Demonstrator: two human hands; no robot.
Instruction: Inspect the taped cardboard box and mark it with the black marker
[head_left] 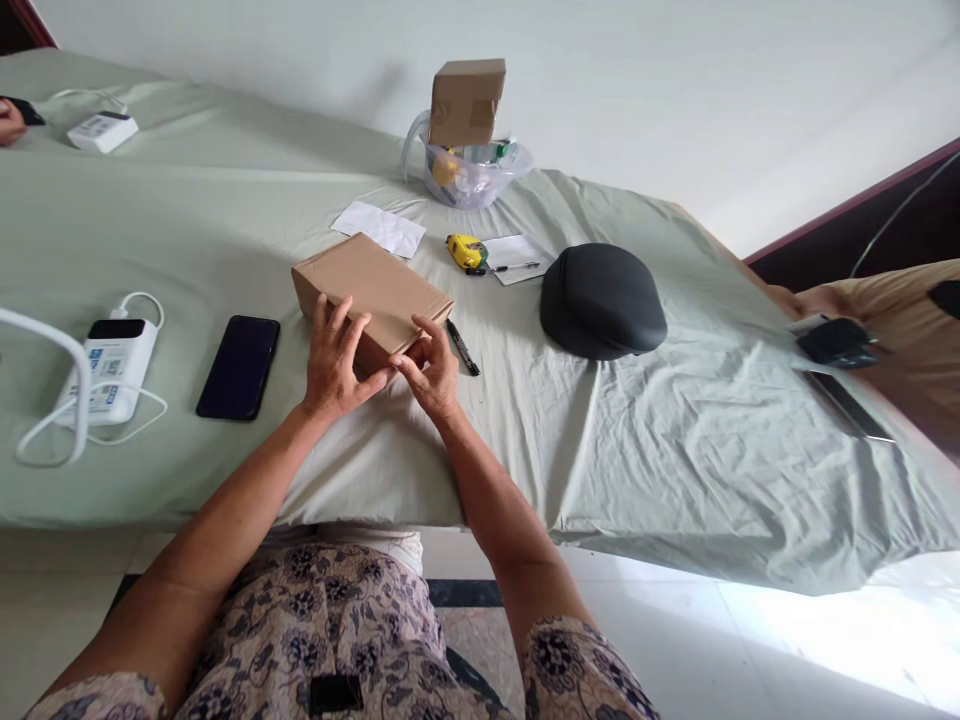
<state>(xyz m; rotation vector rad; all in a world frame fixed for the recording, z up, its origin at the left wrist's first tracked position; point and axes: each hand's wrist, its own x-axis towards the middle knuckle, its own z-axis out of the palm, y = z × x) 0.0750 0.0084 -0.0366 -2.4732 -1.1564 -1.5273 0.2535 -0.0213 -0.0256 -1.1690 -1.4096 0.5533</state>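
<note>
A flat brown cardboard box [382, 285] lies on the cloth-covered table in front of me, turned at an angle. My left hand [336, 360] rests against its near left side, fingers spread over the top edge and thumb along the front. At the near right corner, my right hand [433, 372] grips the edge with bent fingers and thumb. Both thumb tips come close together at the box's front edge. Just right of that hand lies a black marker [463, 347]. Left of the box is a dark smartphone [238, 367], lying flat.
Behind the box are a paper sheet [381, 228], a yellow tape measure [466, 252], a notepad with a pen [519, 258], and a clear basket [480, 180] bearing a small carton [466, 103]. A black case [604, 300] sits right; a white power bank [112, 370] left. Other people sit at both sides.
</note>
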